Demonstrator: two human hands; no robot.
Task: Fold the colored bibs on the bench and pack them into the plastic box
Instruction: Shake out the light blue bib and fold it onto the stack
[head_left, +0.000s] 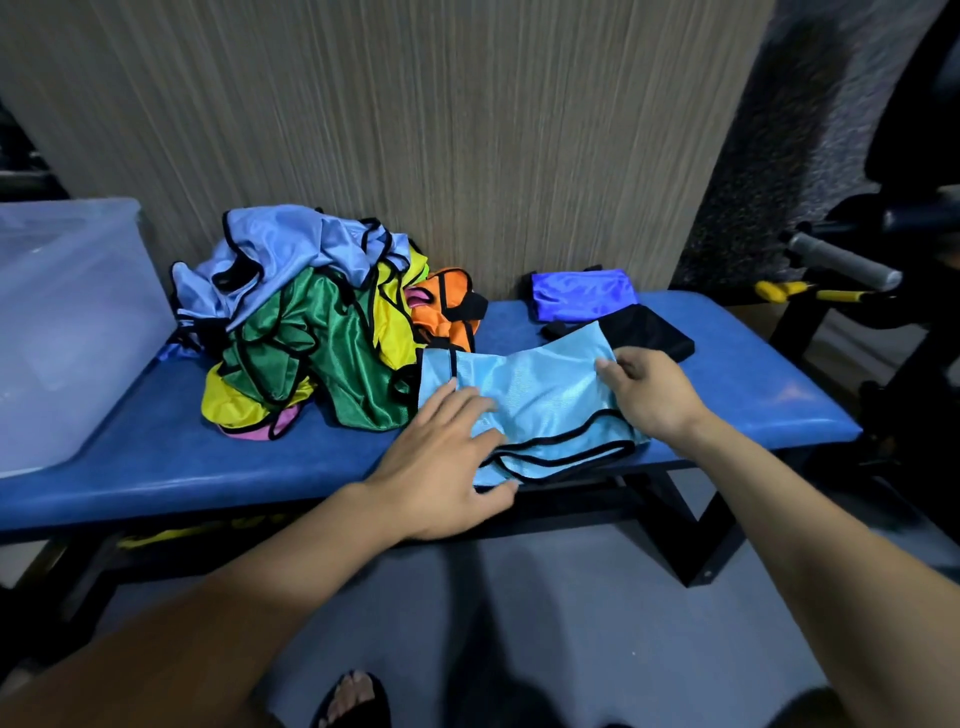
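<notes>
At the far left the clear plastic box (67, 332) sits on the end of the blue desk (171, 457), close enough for packing though nothing folded is visibly inside it through its cloudy wall. Next comes the unfolded heap of bibs (311, 332), pale blue, green, yellow, orange and pink tangled together, spilling up against the edge of the light blue bib (540, 405) being worked on, so it crowds the folding space and could snag the cloth. The left hand (441, 467) lies flat on that bib with its fingers (457, 410) released and spread, apparently pinning the near left part so the fabric cannot slide on the smooth padding. The right hand (649, 395) pinches the bib's right edge, its fingers (613, 369) grasping the cloth, probably to draw it taut or turn it over for a fold. Beyond, a folded royal blue bib (584, 293) and a folded black bib (649, 327) wait near the wall, the black one touching the light blue bib's far corner.
</notes>
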